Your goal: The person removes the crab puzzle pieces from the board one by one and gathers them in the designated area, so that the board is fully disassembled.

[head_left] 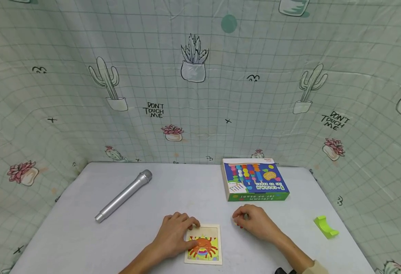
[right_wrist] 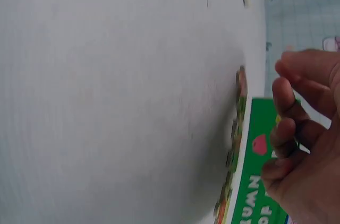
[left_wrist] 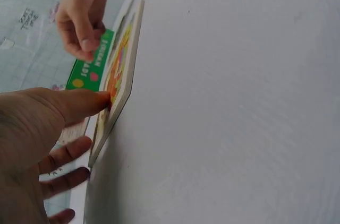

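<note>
My left hand (head_left: 176, 235) rests over the left side of a crab picture puzzle (head_left: 203, 246) in a pale wooden frame. Its thumb presses on the picture, and the other fingers reach to the frame's far left corner. To the right of the puzzle, my right hand (head_left: 255, 222) hovers low above the table with loosely bent fingers; nothing shows between them. Beneath it, a bit of red shows in the head view. In the right wrist view, several thin flat pieces (right_wrist: 234, 139) lie on the table, seen edge-on below that hand.
A boxed bead-counting toy (head_left: 255, 180) lies at the back right. The silver microphone (head_left: 123, 196) lies slantwise at the left, and a lime-green curved block (head_left: 325, 227) sits near the right edge. Patterned cloth (head_left: 193, 114) hangs behind the white table (head_left: 84, 243).
</note>
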The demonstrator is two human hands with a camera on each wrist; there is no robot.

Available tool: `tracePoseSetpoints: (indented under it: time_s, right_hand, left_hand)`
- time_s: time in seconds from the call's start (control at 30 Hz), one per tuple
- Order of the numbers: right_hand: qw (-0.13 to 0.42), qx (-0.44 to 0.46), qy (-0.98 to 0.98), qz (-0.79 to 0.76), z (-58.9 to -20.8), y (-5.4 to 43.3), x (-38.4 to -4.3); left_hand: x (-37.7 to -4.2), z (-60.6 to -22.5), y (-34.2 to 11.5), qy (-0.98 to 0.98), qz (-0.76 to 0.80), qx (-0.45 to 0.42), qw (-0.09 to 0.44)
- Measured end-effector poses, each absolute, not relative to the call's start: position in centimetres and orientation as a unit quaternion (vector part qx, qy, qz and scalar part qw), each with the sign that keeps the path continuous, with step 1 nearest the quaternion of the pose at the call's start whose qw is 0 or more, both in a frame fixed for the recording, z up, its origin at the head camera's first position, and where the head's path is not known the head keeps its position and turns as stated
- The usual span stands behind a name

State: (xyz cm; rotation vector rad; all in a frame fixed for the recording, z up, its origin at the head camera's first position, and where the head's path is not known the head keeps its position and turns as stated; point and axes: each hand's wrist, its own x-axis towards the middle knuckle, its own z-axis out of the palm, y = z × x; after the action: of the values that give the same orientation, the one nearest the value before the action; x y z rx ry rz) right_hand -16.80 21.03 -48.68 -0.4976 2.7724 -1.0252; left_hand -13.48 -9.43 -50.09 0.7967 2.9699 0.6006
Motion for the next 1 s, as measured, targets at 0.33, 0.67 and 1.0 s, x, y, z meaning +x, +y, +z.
tracePoseSetpoints:
  time_s: [0.33,0.67,1.0]
  right_hand:
    - [0.160,-0.302,0.886,-0.313,-48.7,18.4,-14.4]
    - [0.160,-0.305,0.904,-0.254,-48.8,17.2,-13.7]
    - [0.163,-0.297,0.904,-0.260,-49.0,16.7,-13.6]
  left_hand:
    - [-13.4,-49.6,-9.3,0.922,0.199,0.331,0.016]
    - [-13.5,-49.8,-9.2,0.920,0.207,0.333,0.020]
    - [-13.4,-49.8,-9.2,0.921,0.215,0.324,0.034]
